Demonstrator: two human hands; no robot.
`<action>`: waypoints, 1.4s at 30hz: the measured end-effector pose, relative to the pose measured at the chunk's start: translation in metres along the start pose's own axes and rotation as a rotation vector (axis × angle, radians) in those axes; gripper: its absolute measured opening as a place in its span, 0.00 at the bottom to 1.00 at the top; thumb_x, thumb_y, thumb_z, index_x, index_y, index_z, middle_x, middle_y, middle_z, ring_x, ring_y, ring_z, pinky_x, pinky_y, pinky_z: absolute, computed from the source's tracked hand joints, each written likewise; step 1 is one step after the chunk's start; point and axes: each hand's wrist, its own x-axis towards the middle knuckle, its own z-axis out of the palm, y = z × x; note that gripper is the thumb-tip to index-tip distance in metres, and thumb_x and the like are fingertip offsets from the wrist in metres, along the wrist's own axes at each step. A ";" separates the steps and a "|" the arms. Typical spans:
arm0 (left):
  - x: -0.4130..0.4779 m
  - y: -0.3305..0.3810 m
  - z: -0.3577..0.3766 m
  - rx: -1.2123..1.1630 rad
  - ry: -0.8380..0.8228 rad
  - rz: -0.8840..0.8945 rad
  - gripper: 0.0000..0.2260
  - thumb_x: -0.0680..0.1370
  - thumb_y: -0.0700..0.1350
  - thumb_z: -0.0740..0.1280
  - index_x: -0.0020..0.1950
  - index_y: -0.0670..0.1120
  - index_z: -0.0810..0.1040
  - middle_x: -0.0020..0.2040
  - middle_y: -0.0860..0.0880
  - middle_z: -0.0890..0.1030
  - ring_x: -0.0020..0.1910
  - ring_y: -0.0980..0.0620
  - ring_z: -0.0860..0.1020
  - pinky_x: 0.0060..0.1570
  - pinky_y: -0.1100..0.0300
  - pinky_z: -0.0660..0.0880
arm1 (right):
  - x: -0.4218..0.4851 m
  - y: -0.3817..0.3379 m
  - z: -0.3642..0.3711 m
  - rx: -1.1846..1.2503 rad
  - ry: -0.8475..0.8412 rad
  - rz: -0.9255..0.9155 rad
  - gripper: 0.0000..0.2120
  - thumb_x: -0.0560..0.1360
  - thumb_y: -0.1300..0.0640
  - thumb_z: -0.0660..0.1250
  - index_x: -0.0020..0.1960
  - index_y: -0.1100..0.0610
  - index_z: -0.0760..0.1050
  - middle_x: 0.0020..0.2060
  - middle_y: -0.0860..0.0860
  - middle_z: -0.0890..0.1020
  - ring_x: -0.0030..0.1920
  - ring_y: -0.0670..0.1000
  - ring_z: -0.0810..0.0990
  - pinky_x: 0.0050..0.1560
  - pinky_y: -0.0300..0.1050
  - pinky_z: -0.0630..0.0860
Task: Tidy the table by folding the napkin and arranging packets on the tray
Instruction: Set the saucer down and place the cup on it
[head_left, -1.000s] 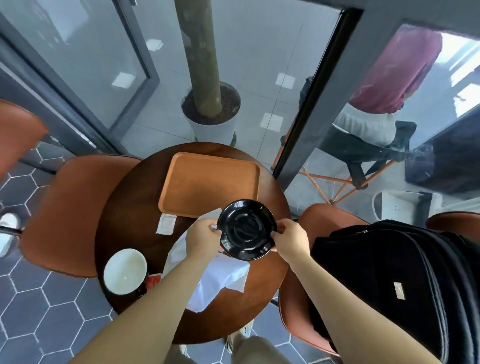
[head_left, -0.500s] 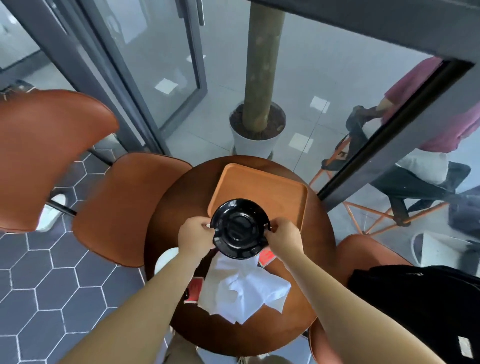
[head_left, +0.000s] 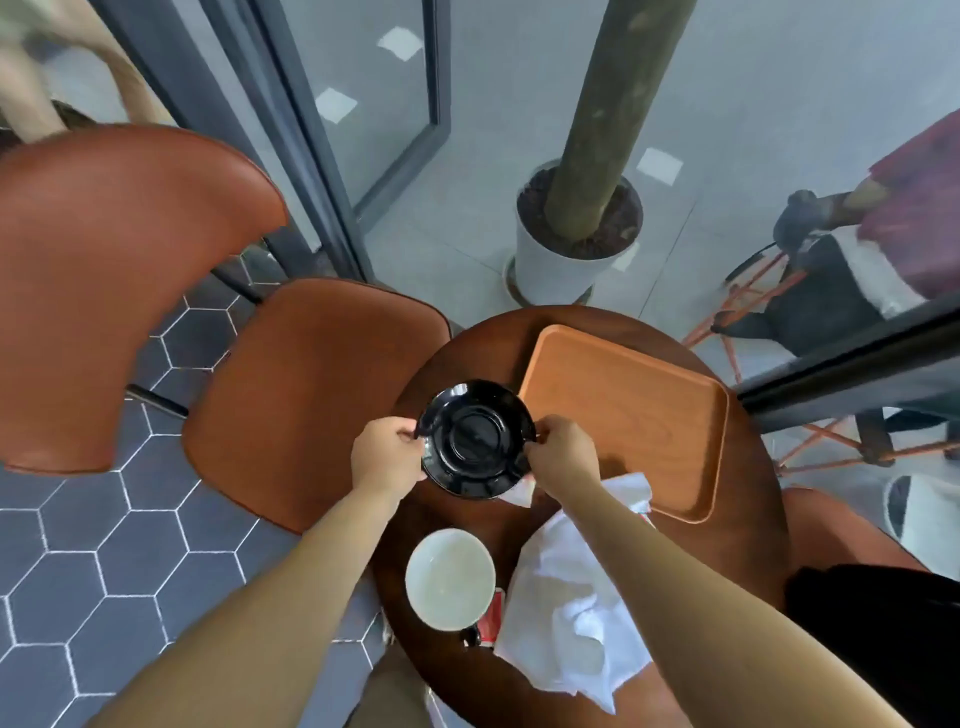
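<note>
Centre: my left hand (head_left: 387, 457) and right hand (head_left: 563, 460) pinch opposite rims of a black saucer (head_left: 475, 439) over the round wooden table (head_left: 748, 545). Lower right: crumpled napkin (head_left: 571, 613), beside the orange tray (head_left: 623, 410). Left: hexagon-tiled floor (head_left: 104, 571), brown chair (head_left: 311, 395).

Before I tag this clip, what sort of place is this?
Probably a café seating area beside a glass front: a round dark wooden table holds an orange wooden serving tray and a white cup, rust-brown moulded chairs stand beside it, and the left hand and right hand grip a glossy black saucer.
</note>
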 end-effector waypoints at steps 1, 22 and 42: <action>0.008 -0.005 -0.003 -0.011 0.000 -0.020 0.20 0.73 0.37 0.70 0.26 0.59 0.79 0.33 0.48 0.84 0.32 0.48 0.85 0.33 0.44 0.83 | 0.004 -0.005 0.007 -0.015 0.001 -0.005 0.10 0.70 0.63 0.63 0.47 0.58 0.80 0.37 0.56 0.84 0.41 0.60 0.83 0.44 0.54 0.82; 0.033 -0.047 0.010 0.141 0.089 0.100 0.15 0.80 0.41 0.67 0.66 0.43 0.78 0.54 0.44 0.82 0.53 0.45 0.80 0.56 0.51 0.77 | 0.014 -0.020 0.040 -0.155 0.014 -0.071 0.14 0.76 0.60 0.66 0.62 0.57 0.79 0.55 0.53 0.78 0.43 0.51 0.75 0.43 0.39 0.69; 0.015 -0.163 0.035 0.795 0.037 0.893 0.22 0.83 0.54 0.56 0.72 0.43 0.67 0.74 0.40 0.66 0.78 0.40 0.59 0.79 0.46 0.52 | 0.026 0.004 0.088 -0.638 0.038 -0.615 0.52 0.64 0.27 0.70 0.79 0.40 0.48 0.81 0.55 0.49 0.80 0.61 0.43 0.74 0.64 0.63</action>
